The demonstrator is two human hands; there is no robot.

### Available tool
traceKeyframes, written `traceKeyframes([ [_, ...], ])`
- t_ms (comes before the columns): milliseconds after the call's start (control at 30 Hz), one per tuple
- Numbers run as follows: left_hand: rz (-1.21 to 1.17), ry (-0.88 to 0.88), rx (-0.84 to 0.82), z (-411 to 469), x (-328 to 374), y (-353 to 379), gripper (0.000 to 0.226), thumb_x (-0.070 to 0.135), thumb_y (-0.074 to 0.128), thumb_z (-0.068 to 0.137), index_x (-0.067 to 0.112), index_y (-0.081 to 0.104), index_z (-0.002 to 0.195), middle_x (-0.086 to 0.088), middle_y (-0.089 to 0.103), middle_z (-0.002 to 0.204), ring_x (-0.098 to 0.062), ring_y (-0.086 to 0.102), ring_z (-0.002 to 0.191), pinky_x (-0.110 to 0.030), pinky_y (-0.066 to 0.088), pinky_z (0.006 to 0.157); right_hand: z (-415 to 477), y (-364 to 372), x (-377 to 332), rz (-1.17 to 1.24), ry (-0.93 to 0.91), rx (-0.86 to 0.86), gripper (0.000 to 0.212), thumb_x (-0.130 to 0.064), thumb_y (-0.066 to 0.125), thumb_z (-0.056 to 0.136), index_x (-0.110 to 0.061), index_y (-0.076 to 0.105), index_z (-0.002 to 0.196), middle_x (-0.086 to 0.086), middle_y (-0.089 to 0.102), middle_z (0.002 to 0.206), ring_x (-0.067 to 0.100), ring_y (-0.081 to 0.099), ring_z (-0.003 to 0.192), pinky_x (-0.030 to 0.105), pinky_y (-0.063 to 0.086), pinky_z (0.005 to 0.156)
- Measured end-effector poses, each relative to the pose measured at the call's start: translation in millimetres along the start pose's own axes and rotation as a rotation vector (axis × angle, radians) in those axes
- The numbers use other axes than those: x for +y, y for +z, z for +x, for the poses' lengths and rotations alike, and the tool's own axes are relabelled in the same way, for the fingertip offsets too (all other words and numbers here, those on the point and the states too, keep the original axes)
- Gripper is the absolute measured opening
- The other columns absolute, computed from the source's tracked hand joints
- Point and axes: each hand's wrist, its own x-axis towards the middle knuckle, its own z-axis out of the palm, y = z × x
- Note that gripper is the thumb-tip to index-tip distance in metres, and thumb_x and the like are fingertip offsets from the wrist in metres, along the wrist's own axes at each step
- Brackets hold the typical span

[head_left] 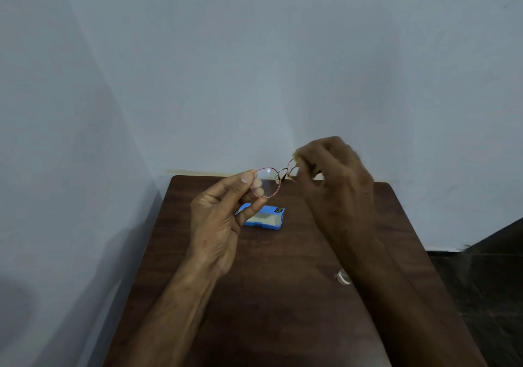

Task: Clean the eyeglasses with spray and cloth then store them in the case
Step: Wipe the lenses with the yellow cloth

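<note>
A dark brown wooden table (pixel 283 296) stands in a corner between two pale walls. A flat blue case (pixel 268 219) lies on it toward the far side, a little left of the middle. Nearer and to the right lies a small clear object (pixel 343 276), partly hidden.

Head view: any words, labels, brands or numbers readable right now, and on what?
No text can be read.
Blue case: small dark patch at its right corner with pale marks, too small and blurred to read.
Eyeglasses in the left hand: no marking visible.
Yellow cloth in the right hand: mostly hidden, no print visible.
</note>
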Motion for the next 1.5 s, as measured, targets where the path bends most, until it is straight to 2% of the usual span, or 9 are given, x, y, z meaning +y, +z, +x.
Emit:
traceKeyframes([
  [100, -0.008, -0.005, 0.014, -1, -1, 3, 0.018, 0.022, 0.078, 0.085, 0.012, 0.085, 0.098, -0.007, 0.075, 0.089, -0.013, 0.071, 0.079, -0.025, 0.062, 0.073, 3, 1, 2, 0.001, 0.042, 0.032, 0.007, -0.008, 0.069, 0.094, -0.013, 0.075, 0.097, 0.002, 0.069, 0.103, 0.024, 0.063, 0.086, 0.039, 0.052, 0.07],
  [233, -0.039, -0.015, 0.049, 1, -2, 3, 0.014, 0.019, 0.077, 0.086, 0.013, 0.086, 0.095, -0.005, 0.076, 0.088, -0.011, 0.071, 0.077, -0.024, 0.062, 0.071, -16, 7, -7, 0.002, -0.081, -0.026, 0.007, -0.008, 0.069, 0.095, -0.012, 0.073, 0.098, 0.002, 0.069, 0.104, 0.024, 0.063, 0.088, 0.038, 0.052, 0.07],
  [367, -0.078, -0.033, 0.052, -1, -3, 7, 0.019, 0.023, 0.079, 0.083, 0.012, 0.085, 0.098, -0.007, 0.076, 0.088, -0.012, 0.073, 0.08, -0.024, 0.062, 0.074, -10, 4, 9, 0.006, 0.019, 0.059, 0.007, -0.007, 0.068, 0.094, -0.012, 0.073, 0.094, 0.002, 0.068, 0.102, 0.025, 0.063, 0.086, 0.039, 0.05, 0.07],
  [500, -0.127, -0.053, 0.078, 0, -3, 8, 0.016, 0.02, 0.077, 0.086, 0.013, 0.085, 0.097, -0.005, 0.077, 0.088, -0.011, 0.074, 0.077, -0.025, 0.063, 0.074, -21, 7, 2, -0.012, -0.097, -0.014, 0.007, -0.006, 0.067, 0.095, -0.011, 0.072, 0.096, 0.003, 0.068, 0.102, 0.024, 0.061, 0.085, 0.036, 0.049, 0.069],
  [633, -0.166, -0.091, 0.095, -1, -5, 13, 0.016, 0.018, 0.076, 0.085, 0.012, 0.086, 0.096, -0.005, 0.08, 0.09, -0.011, 0.077, 0.079, -0.024, 0.063, 0.072, -8, 1, 15, 0.017, 0.017, 0.086, 0.007, -0.005, 0.071, 0.093, -0.011, 0.073, 0.095, 0.003, 0.068, 0.103, 0.024, 0.063, 0.086, 0.04, 0.052, 0.07],
  [767, -0.234, -0.126, 0.107, -2, -6, 17, 0.019, 0.018, 0.075, 0.085, 0.01, 0.085, 0.099, -0.005, 0.081, 0.096, -0.013, 0.079, 0.085, -0.024, 0.063, 0.071, -18, 3, 6, 0.013, -0.119, 0.016, 0.01, -0.002, 0.069, 0.093, -0.009, 0.073, 0.098, 0.004, 0.067, 0.105, 0.025, 0.062, 0.088, 0.036, 0.051, 0.07],
  [900, -0.284, -0.164, 0.118, -4, -9, 22, 0.021, 0.016, 0.074, 0.088, 0.007, 0.083, 0.105, -0.009, 0.081, 0.099, -0.018, 0.08, 0.092, -0.023, 0.063, 0.071, -7, -4, 24, 0.039, 0.013, 0.087, 0.009, -0.005, 0.069, 0.093, -0.011, 0.074, 0.097, 0.002, 0.068, 0.105, 0.024, 0.064, 0.085, 0.04, 0.053, 0.071],
  [1033, -0.338, -0.177, 0.144, -4, -10, 21, 0.02, 0.016, 0.075, 0.084, 0.008, 0.084, 0.1, -0.009, 0.081, 0.099, -0.015, 0.08, 0.088, -0.024, 0.064, 0.07, -17, -1, 14, 0.009, -0.114, 0.017, 0.01, -0.003, 0.069, 0.094, -0.01, 0.073, 0.099, 0.003, 0.067, 0.105, 0.022, 0.061, 0.089, 0.034, 0.05, 0.072],
  [1500, -0.244, -0.103, 0.103, -6, -10, 24, 0.02, 0.018, 0.074, 0.084, 0.009, 0.085, 0.099, -0.009, 0.081, 0.1, -0.014, 0.079, 0.086, -0.024, 0.063, 0.07, 4, -1, 14, 0.036, -0.047, 0.079, 0.011, -0.005, 0.07, 0.095, -0.013, 0.076, 0.1, 0.0, 0.069, 0.104, 0.023, 0.063, 0.088, 0.035, 0.05, 0.072],
])
